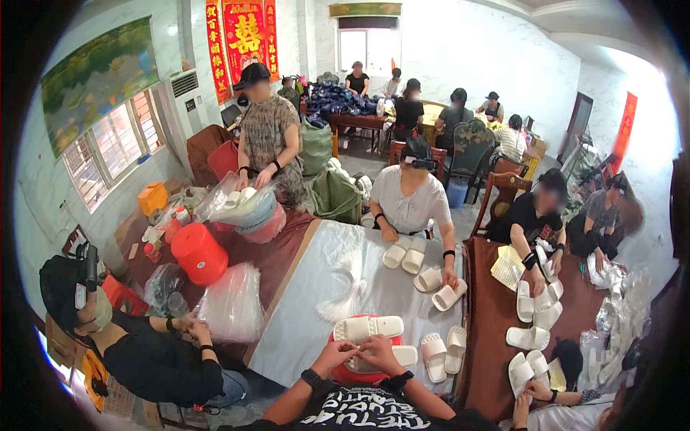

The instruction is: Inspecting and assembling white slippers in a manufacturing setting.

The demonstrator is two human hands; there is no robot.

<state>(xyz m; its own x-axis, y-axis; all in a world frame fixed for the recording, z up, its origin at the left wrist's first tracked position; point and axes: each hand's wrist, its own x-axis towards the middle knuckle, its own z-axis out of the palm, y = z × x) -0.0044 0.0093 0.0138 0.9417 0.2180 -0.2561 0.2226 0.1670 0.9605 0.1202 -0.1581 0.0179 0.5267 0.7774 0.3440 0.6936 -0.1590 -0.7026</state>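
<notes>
My left hand (pixel 336 354) and my right hand (pixel 379 352) meet fingertip to fingertip over a red round stool (pixel 343 373) right in front of me. Between them they pinch something small and white that I cannot make out. A white slipper (pixel 369 327) lies across the stool just beyond my hands. Another white slipper (pixel 405 355) lies beside my right hand. A dark band circles each wrist.
A grey sheet covers the table (pixel 316 287), with a white tuft (pixel 343 287) and more white slippers (pixel 444 352) on it. Several people sit around it. To the left are clear plastic bags (pixel 233 305) and a red bucket (pixel 198 253).
</notes>
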